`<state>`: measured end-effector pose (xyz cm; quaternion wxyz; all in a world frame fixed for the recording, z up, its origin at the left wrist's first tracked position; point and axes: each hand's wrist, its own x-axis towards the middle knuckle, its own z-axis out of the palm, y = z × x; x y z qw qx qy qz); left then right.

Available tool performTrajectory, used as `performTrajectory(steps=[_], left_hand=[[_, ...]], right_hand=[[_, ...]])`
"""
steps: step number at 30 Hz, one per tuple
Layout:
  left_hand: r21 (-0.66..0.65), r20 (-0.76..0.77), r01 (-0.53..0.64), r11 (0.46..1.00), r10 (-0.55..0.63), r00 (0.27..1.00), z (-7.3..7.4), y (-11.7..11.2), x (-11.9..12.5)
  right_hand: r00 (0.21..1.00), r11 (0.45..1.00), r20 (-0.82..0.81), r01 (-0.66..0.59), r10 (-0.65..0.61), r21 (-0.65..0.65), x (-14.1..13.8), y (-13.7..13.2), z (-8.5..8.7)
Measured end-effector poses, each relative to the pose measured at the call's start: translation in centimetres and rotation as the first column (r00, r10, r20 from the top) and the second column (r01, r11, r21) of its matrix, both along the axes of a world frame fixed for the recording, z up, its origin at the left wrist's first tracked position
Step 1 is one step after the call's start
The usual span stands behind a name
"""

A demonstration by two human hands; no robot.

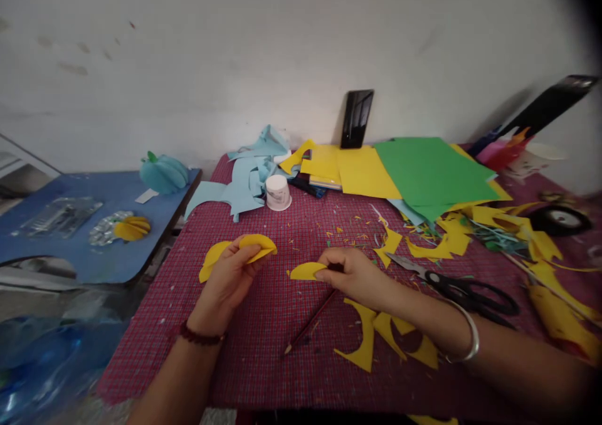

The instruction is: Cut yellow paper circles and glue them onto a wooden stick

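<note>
My left hand (235, 265) pinches folded yellow paper pieces (258, 247) over the checked tablecloth; their rounded edges show on both sides of the fingers. Just to the right, my right hand (350, 271) grips a yellow half-circle of paper (305, 271) between thumb and fingers. A small gap separates the half-circle from the left hand's pieces. Below the hands lies a dark pencil (308, 325), its tip toward me. Black-handled scissors (451, 284) rest beyond my right forearm, their blades partly apart. Curved yellow paper offcuts (364, 337) lie beneath that forearm.
A white paper cup (278, 193) stands by light-blue scraps (247, 183). Green paper (437, 171) covers yellow sheets (364, 174) at the back, and a phone (357, 119) leans on the wall. A blue table (113, 190) at left bears a blue paper pumpkin (164, 173).
</note>
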<state>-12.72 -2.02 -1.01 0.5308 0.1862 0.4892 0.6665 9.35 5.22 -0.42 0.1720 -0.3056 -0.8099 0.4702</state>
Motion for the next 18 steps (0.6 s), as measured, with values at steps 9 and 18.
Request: performTrajectory(steps=[9,18], left_hand=[[-0.183,-0.171,0.543,0.820,-0.570,0.804,3.4,0.2,7.8],[-0.141,0.067,0.523,0.841,-0.519,0.852,2.8,3.2,12.7]], right_hand=[[0.972,0.942,-0.125,0.225,-0.199,0.248,5.6,-0.5,0.8],[0.950,0.812,-0.209,0.306,-0.230,0.497,8.4,0.5,-0.2]])
